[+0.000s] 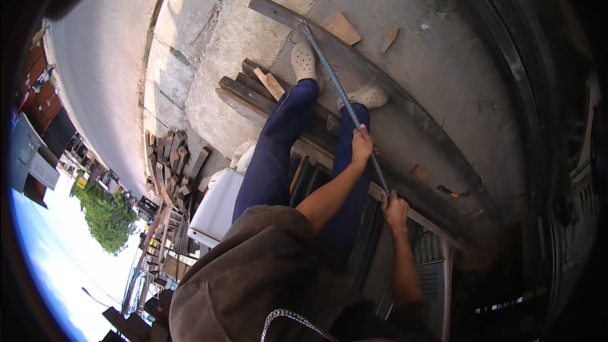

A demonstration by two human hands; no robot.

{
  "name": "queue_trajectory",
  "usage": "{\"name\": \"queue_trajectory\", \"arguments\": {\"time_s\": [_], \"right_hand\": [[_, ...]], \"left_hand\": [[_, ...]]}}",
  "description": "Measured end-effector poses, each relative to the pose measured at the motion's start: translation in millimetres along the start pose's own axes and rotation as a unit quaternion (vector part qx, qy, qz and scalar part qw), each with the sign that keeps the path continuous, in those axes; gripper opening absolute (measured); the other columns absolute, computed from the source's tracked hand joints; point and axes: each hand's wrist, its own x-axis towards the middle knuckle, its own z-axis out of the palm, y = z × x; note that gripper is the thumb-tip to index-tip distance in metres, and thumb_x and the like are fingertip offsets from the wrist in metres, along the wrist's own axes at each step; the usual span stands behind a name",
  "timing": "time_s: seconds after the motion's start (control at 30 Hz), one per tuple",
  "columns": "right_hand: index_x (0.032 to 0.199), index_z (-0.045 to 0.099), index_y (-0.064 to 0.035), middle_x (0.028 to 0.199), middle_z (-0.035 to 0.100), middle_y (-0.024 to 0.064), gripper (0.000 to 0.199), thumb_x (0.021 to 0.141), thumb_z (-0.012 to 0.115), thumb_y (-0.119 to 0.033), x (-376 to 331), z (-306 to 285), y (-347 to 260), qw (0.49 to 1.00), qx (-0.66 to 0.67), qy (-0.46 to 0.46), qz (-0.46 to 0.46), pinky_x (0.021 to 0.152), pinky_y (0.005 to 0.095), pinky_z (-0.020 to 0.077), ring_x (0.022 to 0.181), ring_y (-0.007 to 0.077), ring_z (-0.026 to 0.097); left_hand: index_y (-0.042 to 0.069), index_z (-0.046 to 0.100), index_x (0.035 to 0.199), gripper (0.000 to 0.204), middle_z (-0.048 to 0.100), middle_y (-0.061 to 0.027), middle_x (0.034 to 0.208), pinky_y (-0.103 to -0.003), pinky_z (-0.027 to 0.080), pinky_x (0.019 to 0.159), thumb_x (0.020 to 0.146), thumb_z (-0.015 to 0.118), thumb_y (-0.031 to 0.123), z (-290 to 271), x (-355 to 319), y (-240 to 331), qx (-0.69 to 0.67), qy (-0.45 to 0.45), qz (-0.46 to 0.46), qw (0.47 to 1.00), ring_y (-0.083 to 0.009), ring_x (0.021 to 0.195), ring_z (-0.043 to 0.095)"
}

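Bar [348, 105] slants away from the person, gripped in both bare hands. The left hand [362, 145] is wrapped round it partway along; the right hand [394, 210] is closed on it nearer the person's body. Its far tip meets a long dark beam [362, 67] on the ground. Pale clogs [304, 63] stand either side of the bar, near the beam. Beyond the beam lie two offcuts [342, 28]. To the left are dark timbers [244, 96], a white box [216, 208] and, farther out, a woodpile [168, 166].

Left hand [363, 145], right hand [396, 209] around bar [332, 75]
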Motion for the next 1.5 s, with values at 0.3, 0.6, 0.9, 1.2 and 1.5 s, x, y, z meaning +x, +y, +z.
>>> {"name": "queue_trajectory", "arguments": {"time_s": [0.3,0.6,0.9,1.2,1.5], "right_hand": [[0.098,0.059,0.0012,0.069,0.064,0.0199,0.029,0.086,0.063,-0.025,57,118,75,0.998,0.014,0.015,-0.053,0.065,0.0447,0.0504,0.064,0.0352,0.065],[0.087,0.057,0.0014,0.069,0.063,0.0220,0.028,0.085,0.065,-0.026,84,159,95,0.997,0.060,0.013,-0.051,0.059,0.0462,0.0485,0.064,0.0375,0.063],[0.081,0.061,-0.0019,0.047,0.055,0.0134,0.033,0.088,0.061,-0.034,4,55,22,0.992,0.093,0.050,-0.063,0.044,0.0392,0.0468,0.042,0.0278,0.059],[0.081,0.058,-0.0014,0.050,0.056,0.0154,0.036,0.091,0.057,-0.036,-31,-55,-64,0.995,0.098,-0.025,-0.026,0.045,0.0418,0.0470,0.046,0.0320,0.061],[0.081,0.062,-0.0044,0.047,0.055,0.0120,0.039,0.089,0.057,-0.042,-5,5,-16,0.994,0.080,0.068,-0.016,0.044,0.0399,0.0463,0.044,0.0292,0.060]], "left_hand": [[-0.013,0.052,0.088,0.060,0.057,-0.0370,0.079,-0.053,0.040,0.073,0.098,0.034,0.043,50,80,-65,0.120,0.271,0.104,0.949,-0.0532,0.083,0.054],[-0.015,0.050,0.078,0.065,0.054,-0.0333,0.069,-0.049,0.042,0.069,0.099,0.032,0.044,50,114,-90,0.133,0.253,0.126,0.950,-0.0498,0.069,0.052],[0.009,0.038,0.071,0.051,0.035,0.0006,0.054,-0.030,0.035,0.042,0.096,0.034,0.053,13,39,-38,0.007,0.142,0.050,0.989,-0.0121,0.043,0.037],[0.012,0.038,0.074,0.047,0.033,0.0022,0.058,-0.025,0.029,0.041,0.095,0.038,0.054,-32,-15,30,-0.137,0.015,-0.001,0.990,-0.0087,0.044,0.030],[0.011,0.036,0.069,0.050,0.033,0.0013,0.054,-0.028,0.030,0.039,0.096,0.036,0.054,-5,20,-1,-0.104,0.057,0.019,0.993,-0.0114,0.041,0.033]]}}
